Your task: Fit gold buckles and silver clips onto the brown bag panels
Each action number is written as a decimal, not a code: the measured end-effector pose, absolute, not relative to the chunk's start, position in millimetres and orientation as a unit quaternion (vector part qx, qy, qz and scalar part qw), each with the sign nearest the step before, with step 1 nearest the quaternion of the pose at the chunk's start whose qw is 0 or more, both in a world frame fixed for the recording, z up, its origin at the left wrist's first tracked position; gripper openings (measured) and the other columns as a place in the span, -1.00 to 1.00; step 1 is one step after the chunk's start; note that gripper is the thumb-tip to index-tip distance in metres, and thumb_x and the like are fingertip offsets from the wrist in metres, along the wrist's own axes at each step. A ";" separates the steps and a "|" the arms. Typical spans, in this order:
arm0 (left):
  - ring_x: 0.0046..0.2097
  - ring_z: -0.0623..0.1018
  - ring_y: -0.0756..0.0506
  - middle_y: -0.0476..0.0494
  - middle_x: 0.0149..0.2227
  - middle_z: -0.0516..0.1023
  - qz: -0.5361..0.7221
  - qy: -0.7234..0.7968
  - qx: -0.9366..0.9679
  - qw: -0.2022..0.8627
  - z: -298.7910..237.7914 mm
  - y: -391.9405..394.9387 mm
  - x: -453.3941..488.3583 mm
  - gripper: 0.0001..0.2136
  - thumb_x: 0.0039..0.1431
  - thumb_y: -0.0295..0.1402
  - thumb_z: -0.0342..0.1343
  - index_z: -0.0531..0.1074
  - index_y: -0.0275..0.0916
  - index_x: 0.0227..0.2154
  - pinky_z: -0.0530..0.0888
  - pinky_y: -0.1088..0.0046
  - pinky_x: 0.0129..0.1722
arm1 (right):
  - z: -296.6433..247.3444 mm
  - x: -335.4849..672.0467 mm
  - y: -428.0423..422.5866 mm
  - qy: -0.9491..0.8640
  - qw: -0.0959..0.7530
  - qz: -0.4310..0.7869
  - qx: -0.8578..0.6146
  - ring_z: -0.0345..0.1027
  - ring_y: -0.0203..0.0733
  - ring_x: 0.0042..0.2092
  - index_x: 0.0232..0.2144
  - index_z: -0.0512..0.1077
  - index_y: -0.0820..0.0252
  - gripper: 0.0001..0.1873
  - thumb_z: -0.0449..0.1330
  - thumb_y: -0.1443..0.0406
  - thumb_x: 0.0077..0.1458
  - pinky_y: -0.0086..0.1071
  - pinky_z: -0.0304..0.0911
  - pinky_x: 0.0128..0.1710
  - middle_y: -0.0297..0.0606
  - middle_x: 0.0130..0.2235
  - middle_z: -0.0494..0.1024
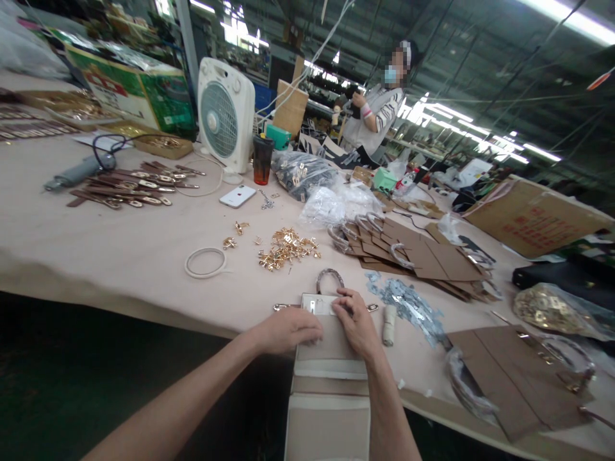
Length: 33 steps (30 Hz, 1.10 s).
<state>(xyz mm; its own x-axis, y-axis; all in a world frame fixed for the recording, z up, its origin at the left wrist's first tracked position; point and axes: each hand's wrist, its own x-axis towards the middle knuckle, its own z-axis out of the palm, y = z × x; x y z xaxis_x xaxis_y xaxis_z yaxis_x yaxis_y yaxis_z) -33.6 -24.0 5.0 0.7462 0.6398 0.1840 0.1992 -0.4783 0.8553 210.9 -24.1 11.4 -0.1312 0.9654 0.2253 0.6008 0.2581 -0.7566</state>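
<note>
A pale beige handbag panel (331, 368) lies over the table's front edge, its lower part hanging toward me. At its top stands a curved, plastic-wrapped handle (330, 276). A small metal plate (313, 306) shows near the panel's upper edge. My left hand (288, 330) is over the panel's left side, its fingers curled together; what they may hold is hidden. My right hand (354, 320) grips the panel's upper right with bent fingers. Metal-ended straps stick out on both sides, a left strap end (283, 307) and a right strap end (372, 308).
Gold fittings (288, 248) are heaped beyond the panel, with a tape roll (205, 262) to their left. Thin silvery plates (408, 304) and brown bag panels (423, 253) lie right. A fan (225, 115), cup (262, 160) and phone (237, 196) stand farther back. A masked person (375, 112) is behind.
</note>
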 end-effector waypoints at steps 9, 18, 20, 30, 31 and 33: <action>-0.27 0.60 -0.01 -0.12 -0.26 0.67 0.270 0.245 0.791 0.492 4.4 -25.9 -33.1 -0.62 0.46 -0.10 0.01 0.64 -0.25 -0.15 0.44 0.59 -0.19 | 1.7 214.6 -22.4 -0.717 0.367 0.222 -0.549 0.33 0.06 0.23 -0.04 0.56 0.04 -0.75 0.23 0.17 0.27 0.02 0.17 0.30 -0.10 0.15 0.51; -0.42 0.50 0.05 -0.08 -0.28 0.64 0.264 0.274 0.748 0.544 -2.2 -27.3 -32.9 -0.64 0.44 -0.10 0.03 0.64 -0.24 -0.11 0.43 0.62 -0.34 | 2.9 209.6 -10.4 -0.720 0.370 0.196 -0.554 0.47 0.00 0.01 -0.17 0.63 0.07 -0.77 0.23 0.13 0.29 -0.11 0.28 0.14 -0.16 -0.12 0.65; -0.43 0.50 0.05 -0.10 -0.25 0.66 0.268 0.278 0.744 0.546 -4.4 -27.5 -32.2 -0.64 0.43 -0.12 0.04 0.63 -0.22 -0.03 0.43 0.61 -0.37 | 1.8 208.4 -8.9 -0.713 0.378 0.193 -0.558 0.48 -0.02 -0.03 -0.21 0.63 0.08 -0.77 0.23 0.13 0.28 -0.12 0.29 0.11 -0.17 -0.15 0.66; -0.34 0.55 -0.05 -0.03 -0.27 0.69 0.265 0.349 0.745 0.503 9.3 -30.7 -35.7 -0.30 0.30 -0.26 0.16 0.09 -0.18 0.45 0.45 0.47 -0.23 | -13.4 203.7 -7.8 -0.666 0.422 0.154 -0.595 0.50 0.01 -0.03 -0.15 0.63 0.10 -0.72 0.20 0.10 0.29 -0.07 0.31 0.11 -0.14 -0.11 0.68; -0.37 0.54 -0.05 -0.03 -0.27 0.69 0.263 0.355 0.741 0.506 9.7 -30.8 -36.0 -0.23 0.29 -0.27 0.16 -0.02 -0.20 0.48 0.44 0.47 -0.25 | -13.5 202.7 -9.1 -0.661 0.428 0.147 -0.599 0.50 0.01 -0.02 -0.13 0.63 0.11 -0.71 0.20 0.11 0.29 -0.06 0.31 0.11 -0.13 -0.10 0.68; -0.41 0.51 -0.03 -0.04 -0.23 0.70 0.261 0.350 0.736 0.517 10.0 -30.7 -36.1 -0.20 0.30 -0.30 0.11 -0.13 -0.20 0.50 0.42 0.47 -0.28 | -9.9 200.8 -14.2 -0.652 0.446 0.144 -0.596 0.50 0.00 -0.01 -0.09 0.61 0.12 -0.69 0.18 0.11 0.30 -0.07 0.32 0.11 -0.12 -0.07 0.67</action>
<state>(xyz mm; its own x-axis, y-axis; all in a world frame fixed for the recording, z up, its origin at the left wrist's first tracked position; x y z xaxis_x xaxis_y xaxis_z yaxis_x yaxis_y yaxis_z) -36.1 -30.7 10.0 0.6179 0.7860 0.0222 0.2456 -0.2197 0.9442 200.8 -14.2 -9.9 0.1087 0.9056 0.4099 0.6484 0.2480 -0.7198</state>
